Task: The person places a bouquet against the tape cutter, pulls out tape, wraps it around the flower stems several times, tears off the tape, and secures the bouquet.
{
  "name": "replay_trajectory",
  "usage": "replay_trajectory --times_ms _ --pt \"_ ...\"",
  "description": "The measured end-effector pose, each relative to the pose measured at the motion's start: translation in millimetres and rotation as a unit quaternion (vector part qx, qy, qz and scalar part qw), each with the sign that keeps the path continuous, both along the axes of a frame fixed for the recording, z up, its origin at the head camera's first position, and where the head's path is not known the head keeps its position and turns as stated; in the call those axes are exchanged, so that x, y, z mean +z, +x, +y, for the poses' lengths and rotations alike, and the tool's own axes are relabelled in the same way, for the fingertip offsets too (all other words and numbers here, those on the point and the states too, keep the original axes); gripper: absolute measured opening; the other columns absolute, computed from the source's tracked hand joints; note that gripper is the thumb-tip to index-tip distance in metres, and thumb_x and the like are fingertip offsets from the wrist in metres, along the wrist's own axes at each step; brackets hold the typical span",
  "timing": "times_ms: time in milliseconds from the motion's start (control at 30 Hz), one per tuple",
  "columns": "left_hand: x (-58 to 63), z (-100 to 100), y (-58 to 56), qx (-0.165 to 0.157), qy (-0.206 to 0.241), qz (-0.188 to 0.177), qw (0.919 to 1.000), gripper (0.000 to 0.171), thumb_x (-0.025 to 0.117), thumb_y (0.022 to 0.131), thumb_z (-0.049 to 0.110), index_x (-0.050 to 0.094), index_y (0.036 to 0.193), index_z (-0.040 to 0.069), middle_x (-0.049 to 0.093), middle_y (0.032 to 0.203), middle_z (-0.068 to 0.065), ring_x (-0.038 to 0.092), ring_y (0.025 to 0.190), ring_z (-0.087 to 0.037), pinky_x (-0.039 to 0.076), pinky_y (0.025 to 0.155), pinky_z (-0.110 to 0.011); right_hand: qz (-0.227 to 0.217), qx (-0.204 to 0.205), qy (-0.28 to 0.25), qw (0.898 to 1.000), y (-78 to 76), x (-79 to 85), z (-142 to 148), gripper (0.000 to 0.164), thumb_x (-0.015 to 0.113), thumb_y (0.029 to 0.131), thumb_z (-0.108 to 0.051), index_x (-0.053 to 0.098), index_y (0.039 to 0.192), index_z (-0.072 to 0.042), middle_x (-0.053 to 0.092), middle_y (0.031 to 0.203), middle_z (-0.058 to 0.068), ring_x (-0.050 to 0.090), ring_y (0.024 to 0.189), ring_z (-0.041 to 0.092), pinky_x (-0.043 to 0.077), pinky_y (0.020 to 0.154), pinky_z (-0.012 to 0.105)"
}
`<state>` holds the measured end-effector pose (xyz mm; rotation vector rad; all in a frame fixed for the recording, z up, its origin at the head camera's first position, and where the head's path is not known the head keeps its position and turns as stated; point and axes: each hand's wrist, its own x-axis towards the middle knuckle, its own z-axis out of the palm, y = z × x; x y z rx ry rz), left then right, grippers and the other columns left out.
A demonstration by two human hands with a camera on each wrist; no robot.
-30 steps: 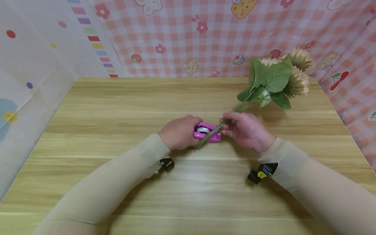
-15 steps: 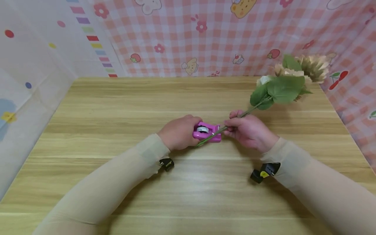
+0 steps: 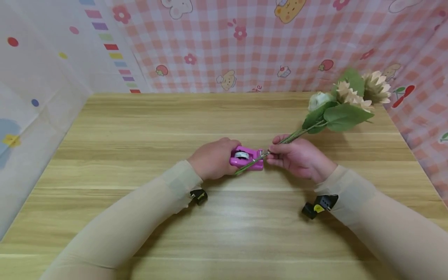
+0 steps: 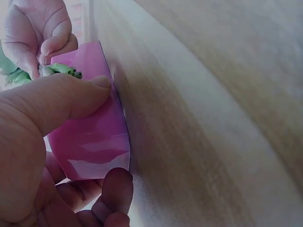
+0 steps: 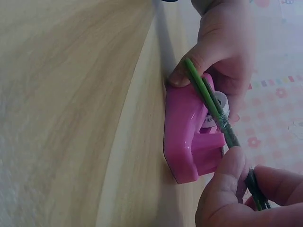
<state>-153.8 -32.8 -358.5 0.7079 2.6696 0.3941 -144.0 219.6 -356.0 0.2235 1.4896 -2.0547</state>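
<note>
My left hand grips the back end of a pink tape dispenser on the table, its thumb along the near side. A white tape roll sits inside the dispenser. My right hand pinches a bunch of artificial flowers by the green stems, between thumb and fingers. The stems slant across the top of the dispenser, cut ends toward my left hand. In the right wrist view, shiny clear tape shows around the stems just ahead of my right thumb. The blooms and leaves point to the far right.
The wood-grain table reaches back to a pink checked cloth. A white dotted cloth hangs at the left. Small black cameras are strapped to both wrists.
The right hand has shifted slightly right with the stems, and the bunch has turned, its blooms swinging right and a white flower coming into view. The left hand stays on the dispenser.
</note>
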Motion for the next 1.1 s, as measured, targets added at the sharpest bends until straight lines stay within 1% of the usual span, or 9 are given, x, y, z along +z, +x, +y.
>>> replay_trajectory --times_ms 100,233,300,433,600,733,900,1000,1100 --pt "-0.3 -0.2 0.0 0.001 0.0 0.001 1.0 0.056 0.079 0.093 0.039 0.059 0.142 0.02 0.062 0.118 0.002 0.061 0.097 -0.018 0.054 0.092 -0.038 0.009 -0.007 -0.015 1.0 1.3 0.7 0.1 0.023 0.052 0.103 0.008 0.057 0.09 -0.01 0.075 0.085 0.007 0.074 0.076 0.016 0.063 0.078 0.027" --pt "-0.4 0.2 -0.2 0.001 -0.001 0.004 1.0 0.057 0.079 0.092 0.04 0.059 0.142 0.021 0.062 0.118 0.002 0.061 0.097 -0.017 0.054 0.092 -0.038 0.035 -0.013 -0.035 0.999 1.9 1.7 1.0 0.024 0.052 0.1 0.014 0.057 0.091 -0.008 0.076 0.089 0.006 0.073 0.084 0.016 0.062 0.082 0.027" --pt "-1.0 0.3 -0.3 0.001 -0.002 0.004 1.0 0.059 0.079 0.092 0.041 0.058 0.143 0.021 0.062 0.118 0.003 0.061 0.097 -0.017 0.054 0.092 -0.038 0.037 -0.011 -0.044 0.998 1.8 0.9 1.5 0.026 0.052 0.099 0.015 0.058 0.09 -0.008 0.076 0.09 0.006 0.074 0.088 0.015 0.061 0.085 0.027" --pt "-2.1 0.3 -0.3 0.001 -0.002 0.004 1.0 0.059 0.079 0.092 0.04 0.059 0.143 0.02 0.062 0.119 0.002 0.062 0.098 -0.016 0.054 0.092 -0.038 0.023 0.007 -0.033 0.999 2.1 -0.6 3.1 0.027 0.052 0.101 0.013 0.06 0.088 -0.009 0.075 0.091 0.005 0.072 0.088 0.016 0.061 0.085 0.028" --pt "-3.0 0.3 0.1 0.002 -0.003 0.007 1.0 0.059 0.079 0.092 0.039 0.058 0.144 0.02 0.063 0.122 0.002 0.062 0.1 -0.017 0.054 0.095 -0.039 0.005 0.031 0.004 0.999 2.4 -0.6 5.5 0.016 0.054 0.103 0.006 0.062 0.102 -0.008 0.074 0.09 0.006 0.072 0.08 0.016 0.062 0.081 0.029" --pt "-2.6 0.2 0.5 0.007 -0.005 0.003 1.0 0.058 0.079 0.092 0.04 0.058 0.143 0.021 0.062 0.121 0.002 0.062 0.099 -0.016 0.054 0.094 -0.038 -0.008 0.016 -0.003 1.0 4.3 -0.5 5.1 0.012 0.055 0.103 0.006 0.055 0.109 -0.005 0.074 0.09 0.007 0.074 0.079 0.015 0.062 0.081 0.027" --pt "-0.9 0.6 1.1 0.006 -0.003 0.001 1.0 0.055 0.079 0.092 0.04 0.059 0.14 0.022 0.062 0.119 0.003 0.061 0.098 -0.017 0.054 0.092 -0.037 -0.015 -0.019 -0.011 1.0 7.8 -0.7 3.2 0.014 0.055 0.103 0.006 0.058 0.096 -0.006 0.071 0.087 0.006 0.073 0.081 0.015 0.062 0.082 0.026" --pt "0.2 0.8 1.7 0.006 -0.005 0.003 1.0 0.055 0.079 0.092 0.04 0.059 0.141 0.022 0.062 0.119 0.003 0.061 0.097 -0.016 0.054 0.092 -0.037 -0.026 -0.032 -0.014 0.999 7.2 -1.2 0.6 0.023 0.056 0.106 -0.001 0.066 0.086 -0.009 0.07 0.086 0.005 0.071 0.081 0.015 0.062 0.082 0.027" --pt "0.8 1.0 1.7 0.007 -0.005 0.003 1.0 0.055 0.079 0.092 0.039 0.059 0.14 0.021 0.062 0.12 0.003 0.062 0.097 -0.017 0.054 0.092 -0.038 -0.032 -0.039 -0.016 0.999 5.5 -2.6 -1.6 0.026 0.058 0.107 -0.009 0.07 0.083 -0.01 0.071 0.086 0.004 0.07 0.078 0.015 0.062 0.079 0.026"
